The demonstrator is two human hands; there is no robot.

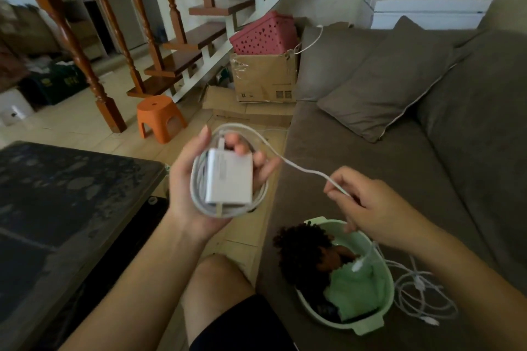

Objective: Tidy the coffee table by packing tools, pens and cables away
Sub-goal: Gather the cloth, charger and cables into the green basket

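Left hand [185, 179]: palm up at middle of the frame, fingers curled round a white charger block [229, 177] and the coil of white cable [199, 199] wound about it.
Right hand [373, 208]: right of centre, thumb and forefinger pinching the free run of the same cable; the other fingers are loosely bent.
Cable run: one strand – from the coil's top edge across to the right hand.
Plug end [358, 266]: hangs below the right hand, over the basin; which cable it belongs to cannot be told.
Basin [368, 327]: one, pale green, lower right, standing on the sofa [370, 137]; holds a dark curly bundle and a green cloth.
Loose cable [422, 291]: one, white, tangled on the sofa seat just beside the basin.
Coffee table [71, 179]: one, dark top, left edge of the frame.
Chargers: one. Cushions [393, 82]: one, upper right.
Stool [159, 117]: one, orange – on the floor, upper middle.
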